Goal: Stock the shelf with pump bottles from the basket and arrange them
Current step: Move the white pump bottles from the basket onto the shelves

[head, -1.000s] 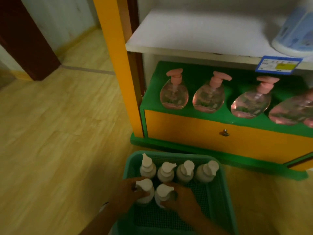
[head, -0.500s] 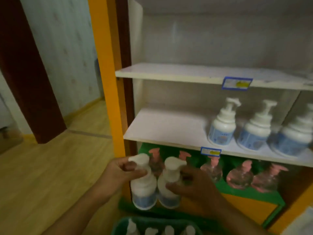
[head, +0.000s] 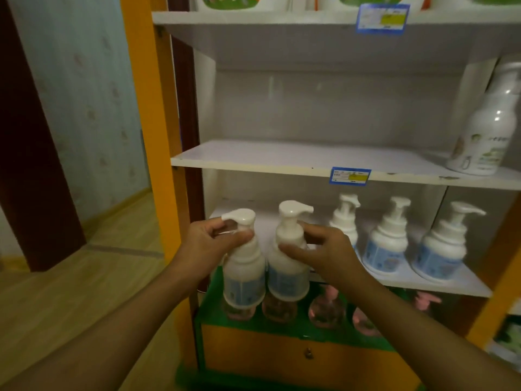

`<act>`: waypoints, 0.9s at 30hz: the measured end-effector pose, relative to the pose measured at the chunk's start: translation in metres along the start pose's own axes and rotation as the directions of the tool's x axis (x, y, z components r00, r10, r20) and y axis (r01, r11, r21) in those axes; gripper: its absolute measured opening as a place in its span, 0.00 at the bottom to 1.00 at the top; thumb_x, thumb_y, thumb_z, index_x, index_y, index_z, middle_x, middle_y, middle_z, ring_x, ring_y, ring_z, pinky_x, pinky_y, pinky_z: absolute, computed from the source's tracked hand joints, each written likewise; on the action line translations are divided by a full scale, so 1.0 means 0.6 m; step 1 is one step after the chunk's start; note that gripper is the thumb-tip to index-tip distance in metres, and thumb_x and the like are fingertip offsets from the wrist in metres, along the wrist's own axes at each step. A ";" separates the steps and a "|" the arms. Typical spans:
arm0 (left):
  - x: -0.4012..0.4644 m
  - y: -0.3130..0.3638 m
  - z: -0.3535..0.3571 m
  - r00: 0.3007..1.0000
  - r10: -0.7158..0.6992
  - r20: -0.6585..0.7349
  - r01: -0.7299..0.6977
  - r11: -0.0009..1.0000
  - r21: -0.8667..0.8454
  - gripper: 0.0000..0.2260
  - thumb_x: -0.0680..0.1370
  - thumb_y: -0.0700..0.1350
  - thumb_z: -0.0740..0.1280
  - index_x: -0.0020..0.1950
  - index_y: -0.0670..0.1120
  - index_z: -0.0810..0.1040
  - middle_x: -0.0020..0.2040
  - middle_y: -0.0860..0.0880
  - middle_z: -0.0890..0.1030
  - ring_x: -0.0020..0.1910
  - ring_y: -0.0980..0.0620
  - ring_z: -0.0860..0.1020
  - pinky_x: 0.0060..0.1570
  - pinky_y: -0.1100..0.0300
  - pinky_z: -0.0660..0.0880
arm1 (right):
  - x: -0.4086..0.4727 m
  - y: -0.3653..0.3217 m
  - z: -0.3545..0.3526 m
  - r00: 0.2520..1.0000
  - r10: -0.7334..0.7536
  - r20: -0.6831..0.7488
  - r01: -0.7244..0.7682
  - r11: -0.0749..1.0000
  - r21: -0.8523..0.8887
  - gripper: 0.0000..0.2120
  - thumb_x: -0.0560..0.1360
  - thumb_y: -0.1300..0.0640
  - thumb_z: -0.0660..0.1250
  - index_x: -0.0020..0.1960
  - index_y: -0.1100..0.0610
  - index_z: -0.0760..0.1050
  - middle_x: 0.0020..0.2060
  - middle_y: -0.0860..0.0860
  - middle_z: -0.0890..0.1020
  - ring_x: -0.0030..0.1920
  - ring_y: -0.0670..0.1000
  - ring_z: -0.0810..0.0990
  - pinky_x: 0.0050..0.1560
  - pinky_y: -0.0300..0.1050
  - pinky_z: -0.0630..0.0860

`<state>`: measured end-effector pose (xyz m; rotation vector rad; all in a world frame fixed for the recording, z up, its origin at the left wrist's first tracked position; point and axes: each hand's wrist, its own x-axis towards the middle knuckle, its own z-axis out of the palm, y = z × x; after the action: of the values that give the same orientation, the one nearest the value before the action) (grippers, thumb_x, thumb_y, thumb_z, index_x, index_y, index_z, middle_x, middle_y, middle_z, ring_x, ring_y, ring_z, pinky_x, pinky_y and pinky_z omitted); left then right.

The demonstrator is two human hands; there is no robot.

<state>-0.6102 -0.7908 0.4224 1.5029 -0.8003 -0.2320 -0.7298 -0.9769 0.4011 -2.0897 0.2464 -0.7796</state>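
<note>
I hold two white pump bottles with blue labels in the air in front of the lower white shelf point(head: 439, 286). My left hand point(head: 210, 244) grips the left bottle point(head: 244, 275) by its pump neck. My right hand point(head: 324, 253) grips the right bottle point(head: 287, 266) around its neck. Both bottles hang upright, side by side, at the shelf's left end. Three matching pump bottles point(head: 384, 244) stand in a row on that shelf to the right. The basket is out of view.
A white shelf point(head: 282, 159) above carries one tall white bottle point(head: 485, 131) at its right end. Clear pink pump bottles point(head: 327, 309) sit on the green ledge below. An orange post point(head: 149, 122) frames the shelf's left side. Wood floor point(head: 70, 292) lies to the left.
Both hands took a bottle each from the basket and lifted them up to the lower white shelf. My view rose from the basket to the shelves.
</note>
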 end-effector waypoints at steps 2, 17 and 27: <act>0.007 -0.001 -0.001 1.000 0.010 -0.030 -0.010 1.000 -0.003 0.06 0.71 0.42 0.72 0.47 0.51 0.82 0.38 0.62 0.85 0.38 0.63 0.83 0.32 0.72 0.76 | 0.019 0.004 -0.001 0.998 0.049 -0.043 -0.049 0.999 -0.006 0.17 0.66 0.50 0.76 0.54 0.47 0.80 0.44 0.39 0.83 0.46 0.40 0.82 0.43 0.33 0.78; 0.009 -0.071 -0.054 0.995 -0.053 -0.083 0.056 0.998 0.031 0.10 0.70 0.43 0.73 0.51 0.46 0.83 0.43 0.57 0.86 0.40 0.59 0.84 0.32 0.70 0.78 | 0.130 0.053 0.037 0.928 0.256 -0.271 -0.330 0.903 -0.277 0.28 0.61 0.39 0.76 0.50 0.60 0.79 0.47 0.56 0.84 0.48 0.56 0.81 0.48 0.54 0.80; 0.008 -0.088 -0.069 0.989 -0.073 -0.128 0.076 0.997 0.021 0.10 0.70 0.42 0.73 0.51 0.45 0.83 0.44 0.57 0.85 0.39 0.61 0.83 0.31 0.72 0.77 | 0.152 0.052 0.033 0.920 0.385 0.076 -0.365 0.911 -0.192 0.36 0.65 0.46 0.76 0.67 0.55 0.64 0.60 0.53 0.76 0.59 0.56 0.76 0.60 0.53 0.74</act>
<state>-0.5645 -0.7660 0.3794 1.5575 -0.6487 -0.1804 -0.6426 -1.0224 0.4083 -2.1482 0.6546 -0.4180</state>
